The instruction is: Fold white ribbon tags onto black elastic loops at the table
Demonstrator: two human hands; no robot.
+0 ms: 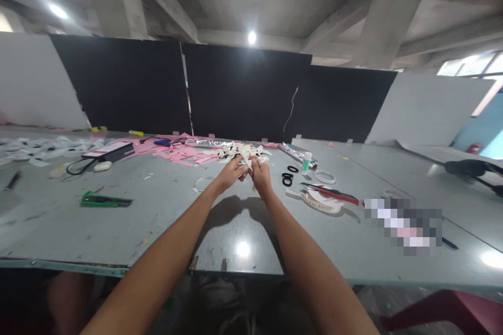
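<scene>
Both my arms reach out over a grey table [118,225]. My left hand [230,174] and my right hand [260,174] meet at the middle, fingers pinched on a white ribbon piece [247,161] held between them. Just beyond the hands lies a pile of white ribbon bows [243,151]. Which fingers grip which end of the piece is too small to tell.
Pink paper scraps [181,153] lie behind the pile. A green cutter [105,200] sits at the left, a clear tape ring [203,183] near my left hand. Black scissors [287,178], a ribbon roll [324,201], a small bottle [306,162] and foil rolls [294,153] stand at the right.
</scene>
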